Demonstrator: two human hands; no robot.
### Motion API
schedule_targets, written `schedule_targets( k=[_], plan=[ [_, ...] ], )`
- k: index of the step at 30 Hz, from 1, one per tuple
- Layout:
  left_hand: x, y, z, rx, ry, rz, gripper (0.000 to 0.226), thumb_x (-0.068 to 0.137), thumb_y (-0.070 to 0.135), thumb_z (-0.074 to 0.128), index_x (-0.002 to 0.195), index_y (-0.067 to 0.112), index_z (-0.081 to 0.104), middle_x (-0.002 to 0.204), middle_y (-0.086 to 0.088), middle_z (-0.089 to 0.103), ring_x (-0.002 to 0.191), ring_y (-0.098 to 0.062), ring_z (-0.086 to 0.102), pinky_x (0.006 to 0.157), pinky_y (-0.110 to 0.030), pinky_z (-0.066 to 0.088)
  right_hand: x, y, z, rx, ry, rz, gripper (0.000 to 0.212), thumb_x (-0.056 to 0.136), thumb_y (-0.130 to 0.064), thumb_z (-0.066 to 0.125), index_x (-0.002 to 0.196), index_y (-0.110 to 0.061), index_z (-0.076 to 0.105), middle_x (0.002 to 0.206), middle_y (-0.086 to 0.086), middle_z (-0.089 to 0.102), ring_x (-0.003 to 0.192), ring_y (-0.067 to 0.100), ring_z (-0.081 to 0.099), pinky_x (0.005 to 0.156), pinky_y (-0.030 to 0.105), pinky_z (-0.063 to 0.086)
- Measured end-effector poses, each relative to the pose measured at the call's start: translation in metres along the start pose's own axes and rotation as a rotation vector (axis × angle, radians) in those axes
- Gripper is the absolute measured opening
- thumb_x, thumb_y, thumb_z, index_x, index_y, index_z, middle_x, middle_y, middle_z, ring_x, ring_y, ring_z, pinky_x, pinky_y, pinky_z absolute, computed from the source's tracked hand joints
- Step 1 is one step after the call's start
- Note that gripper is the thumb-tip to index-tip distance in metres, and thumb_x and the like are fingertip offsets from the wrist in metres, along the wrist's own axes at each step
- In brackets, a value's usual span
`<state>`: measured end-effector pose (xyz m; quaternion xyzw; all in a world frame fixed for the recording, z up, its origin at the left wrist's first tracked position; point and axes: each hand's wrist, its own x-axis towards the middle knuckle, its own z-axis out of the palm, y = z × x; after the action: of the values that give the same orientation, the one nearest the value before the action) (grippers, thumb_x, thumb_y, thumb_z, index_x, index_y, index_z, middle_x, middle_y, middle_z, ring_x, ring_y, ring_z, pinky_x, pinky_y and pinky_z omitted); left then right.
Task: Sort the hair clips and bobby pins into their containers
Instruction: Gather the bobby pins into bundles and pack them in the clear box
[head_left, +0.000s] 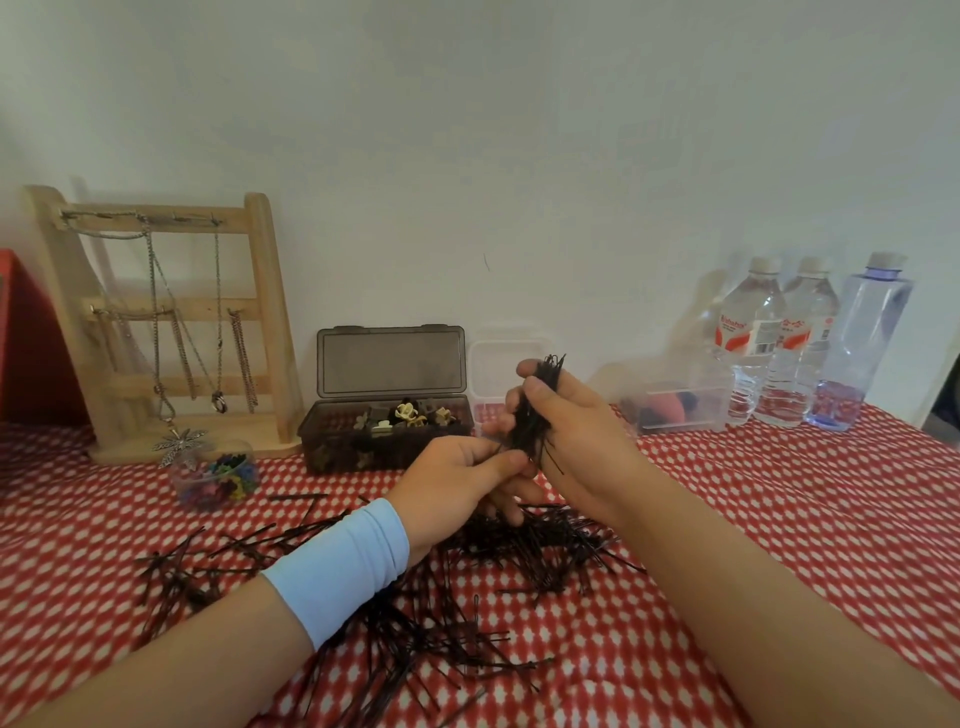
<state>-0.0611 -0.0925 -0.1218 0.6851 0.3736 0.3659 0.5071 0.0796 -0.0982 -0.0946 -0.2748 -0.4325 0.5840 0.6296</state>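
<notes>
1. Gripped a bundle of bobby pins (535, 415) upright in the right hand (571, 441), fingers curled round it.
2. Pinched the bundle's lower end with the left hand (457, 480), thumb against forefinger.
3. Worked above loose pins (530, 543) strewn across the red patterned cloth (779, 519).
4. Faced an open dark box (332, 444) of hair clips (408, 413), beside a clear container (493, 358).

No text fully legible. Far water bottle (751, 312), two places left of tall blue bottle (872, 338): red-and-white label (733, 330), white lettering blurred; small print panel beside it unreadable. Near water bottle (805, 364), just left of tall blue bottle: red label (802, 332), white lettering illegible.
</notes>
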Motion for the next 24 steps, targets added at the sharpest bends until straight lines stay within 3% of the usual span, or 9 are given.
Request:
schedule_targets(
  k=[7, 9, 11, 14, 16, 19, 21, 24],
  plan=[
    [-0.001, 0.004, 0.004, -0.21, -0.017, -0.112, 0.026, 0.1, 0.026, 0.053, 0.093, 0.007, 0.069, 0.083, -0.011, 0.076, 0.061, -0.018, 0.068, 0.055, -0.02, 0.047, -0.003, 0.0, -0.003, -0.012, -0.036, 0.052, 0.015, 0.107, -0.006, 0.038, 0.115, -0.011, 0.05, 0.077, 0.008, 0.06, 0.072, 0.022, 0.063, 0.068, 0.032, 0.057],
    [0.0, 0.007, 0.003, -0.107, -0.054, -0.141, 0.03, 0.101, 0.03, 0.052, 0.095, 0.007, 0.07, 0.085, -0.011, 0.077, 0.062, -0.018, 0.068, 0.056, -0.02, 0.046, -0.003, 0.0, -0.002, -0.031, -0.019, 0.051, 0.015, 0.107, -0.006, 0.036, 0.113, -0.012, 0.048, 0.074, 0.005, 0.054, 0.066, 0.018, 0.056, 0.058, 0.028, 0.053],
    [0.001, 0.011, 0.0, 0.007, -0.065, -0.184, 0.038, 0.098, 0.041, 0.054, 0.098, 0.007, 0.071, 0.087, -0.01, 0.077, 0.064, -0.017, 0.067, 0.058, -0.021, 0.045, 0.0, 0.002, -0.003, -0.085, 0.049, 0.006, 0.017, 0.108, -0.005, 0.034, 0.115, -0.012, 0.049, 0.073, 0.004, 0.051, 0.062, 0.015, 0.049, 0.059, 0.027, 0.049],
    [0.002, 0.015, -0.002, 0.265, 0.052, -0.154, 0.062, 0.075, 0.071, 0.062, 0.098, 0.014, 0.07, 0.087, -0.003, 0.075, 0.071, -0.013, 0.068, 0.064, -0.026, 0.052, 0.004, 0.003, -0.003, -0.127, 0.118, -0.074, 0.02, 0.108, -0.007, 0.034, 0.114, -0.016, 0.051, 0.073, 0.002, 0.051, 0.061, 0.014, 0.047, 0.06, 0.028, 0.044],
    [0.0, 0.016, -0.001, 0.378, 0.118, -0.103, 0.069, 0.062, 0.079, 0.065, 0.102, 0.023, 0.065, 0.093, 0.004, 0.072, 0.081, -0.012, 0.07, 0.07, -0.031, 0.058, 0.003, 0.002, 0.0, -0.122, 0.112, -0.101, 0.02, 0.109, -0.008, 0.035, 0.116, -0.016, 0.052, 0.072, 0.001, 0.052, 0.061, 0.013, 0.047, 0.058, 0.027, 0.045],
    [-0.001, 0.018, -0.002, 0.169, 0.011, -0.072, 0.048, 0.08, 0.05, 0.073, 0.115, 0.019, 0.065, 0.099, 0.003, 0.074, 0.079, -0.015, 0.073, 0.065, -0.029, 0.058, 0.002, 0.002, 0.002, -0.126, 0.095, -0.123, 0.019, 0.109, -0.01, 0.035, 0.113, -0.018, 0.052, 0.075, 0.001, 0.053, 0.062, 0.013, 0.048, 0.059, 0.028, 0.047],
    [-0.003, 0.021, -0.002, 0.159, -0.059, -0.033, 0.028, 0.086, 0.034, 0.074, 0.107, 0.017, 0.07, 0.093, 0.001, 0.077, 0.074, -0.019, 0.073, 0.063, -0.029, 0.054, 0.003, 0.003, 0.004, -0.128, 0.093, -0.122, 0.02, 0.109, -0.01, 0.035, 0.111, -0.02, 0.053, 0.075, 0.001, 0.054, 0.063, 0.014, 0.049, 0.058, 0.028, 0.048],
    [-0.004, 0.02, 0.001, 0.128, -0.06, -0.029, 0.024, 0.086, 0.03, 0.074, 0.099, 0.01, 0.071, 0.085, -0.001, 0.077, 0.066, -0.02, 0.069, 0.055, -0.023, 0.05, 0.001, 0.004, 0.007, -0.113, 0.07, -0.114, 0.018, 0.109, -0.012, 0.035, 0.11, -0.019, 0.053, 0.074, -0.001, 0.054, 0.062, 0.013, 0.05, 0.058, 0.027, 0.048]
  ],
)
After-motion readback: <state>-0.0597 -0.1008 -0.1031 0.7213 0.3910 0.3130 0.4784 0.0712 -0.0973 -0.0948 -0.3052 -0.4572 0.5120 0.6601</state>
